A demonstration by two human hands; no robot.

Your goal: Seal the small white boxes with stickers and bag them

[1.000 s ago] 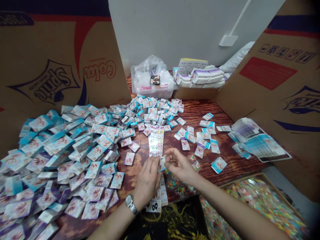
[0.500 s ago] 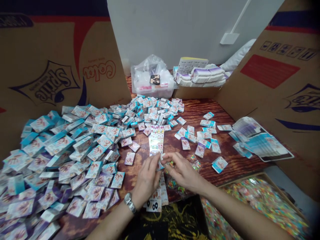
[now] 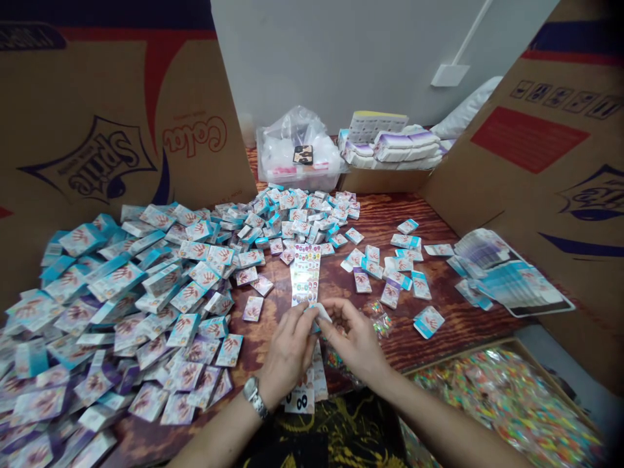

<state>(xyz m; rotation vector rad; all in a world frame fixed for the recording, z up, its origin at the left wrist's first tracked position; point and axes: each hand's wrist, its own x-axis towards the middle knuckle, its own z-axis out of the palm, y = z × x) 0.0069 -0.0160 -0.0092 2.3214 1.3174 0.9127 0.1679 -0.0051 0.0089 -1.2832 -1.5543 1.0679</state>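
Observation:
Fingers closed, my left hand (image 3: 288, 343) holds a small white and blue box (image 3: 316, 325) over the table's front part. My right hand (image 3: 355, 338) pinches the same box from the other side, thumb against its pale upper end. Much of the box is hidden by the fingers. Just beyond the hands lies a strip of colourful stickers (image 3: 306, 276). Below them, partly covered, is another sheet with black shapes (image 3: 299, 400). Small bags of coloured beads (image 3: 383, 323) lie beside my right hand.
A large heap of small boxes (image 3: 117, 279) covers the left side. Flat cartons (image 3: 507, 279) lie at the right, above a box of bead bags (image 3: 511, 403). A plastic tub (image 3: 297, 175) and a carton of packaging (image 3: 390, 179) stand behind. Big cardboard boxes (image 3: 195, 84) flank the table.
My right hand has turned slightly and shifted, its thumb now lying along the box's pale end. More of that end shows between the hands. My left hand has barely moved.

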